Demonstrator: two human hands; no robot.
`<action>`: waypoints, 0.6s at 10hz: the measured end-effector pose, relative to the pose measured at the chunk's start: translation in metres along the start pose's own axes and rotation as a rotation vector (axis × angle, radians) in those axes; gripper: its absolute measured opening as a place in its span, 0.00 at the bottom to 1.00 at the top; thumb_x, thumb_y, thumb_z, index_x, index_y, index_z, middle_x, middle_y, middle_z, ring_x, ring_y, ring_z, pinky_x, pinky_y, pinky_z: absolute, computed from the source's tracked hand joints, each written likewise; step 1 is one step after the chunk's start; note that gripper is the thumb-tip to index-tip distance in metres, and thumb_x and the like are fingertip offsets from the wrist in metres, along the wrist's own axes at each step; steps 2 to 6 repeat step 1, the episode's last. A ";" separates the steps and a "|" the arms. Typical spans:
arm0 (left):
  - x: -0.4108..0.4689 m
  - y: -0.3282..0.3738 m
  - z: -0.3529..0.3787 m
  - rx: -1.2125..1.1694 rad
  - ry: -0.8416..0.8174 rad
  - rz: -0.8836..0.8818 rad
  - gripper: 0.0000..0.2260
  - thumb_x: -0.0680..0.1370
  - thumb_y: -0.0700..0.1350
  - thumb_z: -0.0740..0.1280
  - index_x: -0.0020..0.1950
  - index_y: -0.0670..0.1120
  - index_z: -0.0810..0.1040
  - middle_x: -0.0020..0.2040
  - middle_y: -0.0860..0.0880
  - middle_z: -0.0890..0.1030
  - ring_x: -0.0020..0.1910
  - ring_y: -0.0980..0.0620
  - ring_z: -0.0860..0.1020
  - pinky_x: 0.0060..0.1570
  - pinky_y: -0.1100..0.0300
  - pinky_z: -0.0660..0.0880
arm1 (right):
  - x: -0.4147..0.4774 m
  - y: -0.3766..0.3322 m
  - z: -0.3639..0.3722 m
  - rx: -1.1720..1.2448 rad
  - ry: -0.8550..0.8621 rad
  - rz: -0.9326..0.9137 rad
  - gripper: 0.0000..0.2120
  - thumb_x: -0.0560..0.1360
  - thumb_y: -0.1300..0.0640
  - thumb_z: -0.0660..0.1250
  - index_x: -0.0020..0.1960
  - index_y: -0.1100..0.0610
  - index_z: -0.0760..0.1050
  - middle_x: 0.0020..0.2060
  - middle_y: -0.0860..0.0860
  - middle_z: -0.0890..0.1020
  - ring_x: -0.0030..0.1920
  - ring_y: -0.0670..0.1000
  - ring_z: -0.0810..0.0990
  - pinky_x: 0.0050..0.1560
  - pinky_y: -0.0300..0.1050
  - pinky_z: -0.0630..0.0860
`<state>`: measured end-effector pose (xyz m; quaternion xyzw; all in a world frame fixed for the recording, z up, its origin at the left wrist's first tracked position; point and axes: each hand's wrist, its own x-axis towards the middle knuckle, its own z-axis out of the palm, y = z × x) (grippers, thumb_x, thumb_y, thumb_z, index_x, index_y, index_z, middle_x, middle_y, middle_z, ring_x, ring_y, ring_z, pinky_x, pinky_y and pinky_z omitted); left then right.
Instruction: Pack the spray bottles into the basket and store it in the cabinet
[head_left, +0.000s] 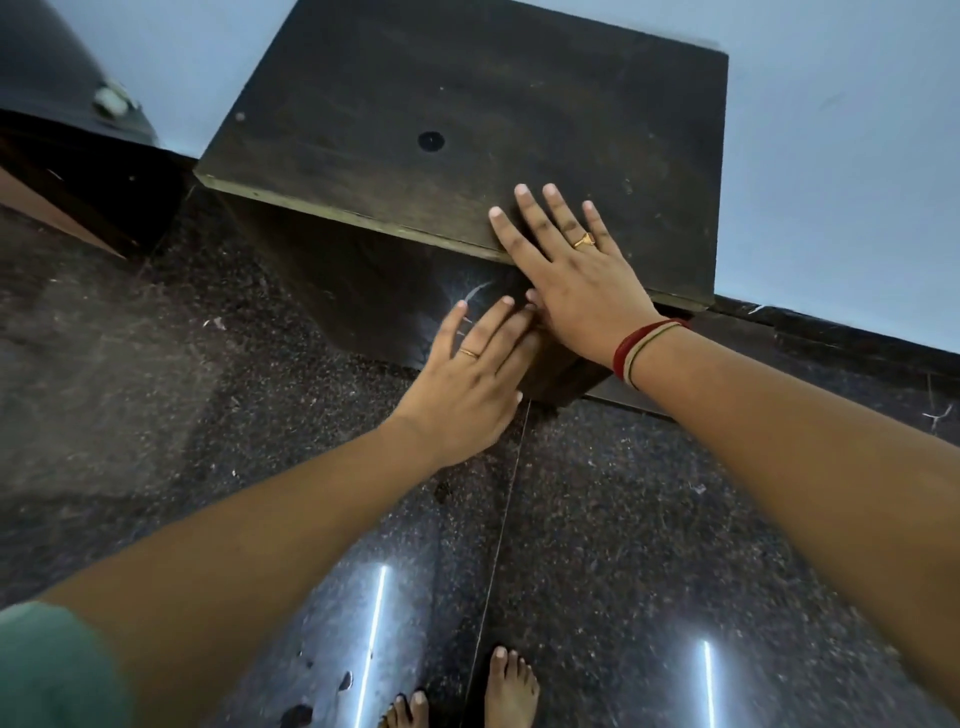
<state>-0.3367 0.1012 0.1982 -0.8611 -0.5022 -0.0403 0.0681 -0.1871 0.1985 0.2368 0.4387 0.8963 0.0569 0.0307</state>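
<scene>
A low dark wooden cabinet (415, 104) stands against the pale wall, seen from above. My right hand (566, 260) lies flat, fingers spread, on the front right part of its top, over the edge. My left hand (467, 384) is just below it, fingers spread, against the cabinet's dark front face near the right corner. Neither hand holds anything. No spray bottle and no basket show in this view, and the cabinet's front looks closed.
Polished dark speckled stone floor (623, 519) fills the foreground, with my bare feet (509, 691) at the bottom edge. A dark piece of furniture (78, 171) sits at the left, beside the cabinet. A small round black mark (431, 141) is on the cabinet top.
</scene>
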 end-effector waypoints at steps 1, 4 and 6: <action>0.006 -0.024 -0.020 -0.025 0.120 -0.094 0.29 0.76 0.54 0.60 0.74 0.42 0.60 0.75 0.41 0.62 0.75 0.42 0.58 0.72 0.41 0.54 | -0.011 -0.001 -0.008 0.057 0.143 0.071 0.32 0.80 0.46 0.53 0.78 0.54 0.44 0.78 0.56 0.49 0.77 0.56 0.47 0.74 0.57 0.42; 0.006 -0.024 -0.020 -0.025 0.120 -0.094 0.29 0.76 0.54 0.60 0.74 0.42 0.60 0.75 0.41 0.62 0.75 0.42 0.58 0.72 0.41 0.54 | -0.011 -0.001 -0.008 0.057 0.143 0.071 0.32 0.80 0.46 0.53 0.78 0.54 0.44 0.78 0.56 0.49 0.77 0.56 0.47 0.74 0.57 0.42; 0.006 -0.024 -0.020 -0.025 0.120 -0.094 0.29 0.76 0.54 0.60 0.74 0.42 0.60 0.75 0.41 0.62 0.75 0.42 0.58 0.72 0.41 0.54 | -0.011 -0.001 -0.008 0.057 0.143 0.071 0.32 0.80 0.46 0.53 0.78 0.54 0.44 0.78 0.56 0.49 0.77 0.56 0.47 0.74 0.57 0.42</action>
